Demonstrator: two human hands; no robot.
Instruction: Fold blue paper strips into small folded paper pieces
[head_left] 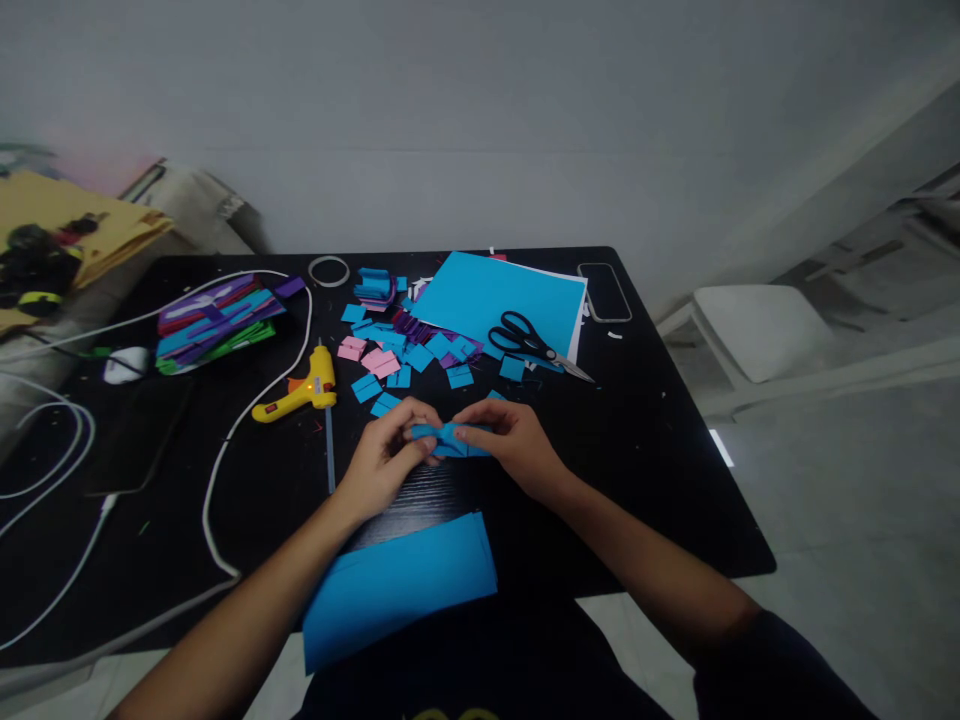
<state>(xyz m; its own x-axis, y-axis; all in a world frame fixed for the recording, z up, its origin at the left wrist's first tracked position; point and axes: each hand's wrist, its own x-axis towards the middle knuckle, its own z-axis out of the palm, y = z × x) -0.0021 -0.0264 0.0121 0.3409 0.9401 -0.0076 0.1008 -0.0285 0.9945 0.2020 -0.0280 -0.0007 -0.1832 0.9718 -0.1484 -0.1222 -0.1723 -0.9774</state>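
Between my two hands, just above the black table, is a small folded piece of blue paper (451, 440). My left hand (394, 445) pinches its left end with thumb and fingers. On its right end my right hand (510, 440) is closed, the thumb lying along the paper. Beyond my hands lie several small blue paper pieces (459, 376) and a few pink paper pieces (381, 362). Nearer to me, a larger blue sheet (405, 575) lies at the table's front edge, partly hidden by my left forearm.
A yellow glue gun (304, 388) with a glue stick lies left of my hands, its white cable (217, 480) looping across the table. Black-handled scissors (536, 345) rest on a blue sheet (502, 295). A phone (604, 292), a tape ring (328, 271) and bundled coloured paper (214, 325) lie farther back.
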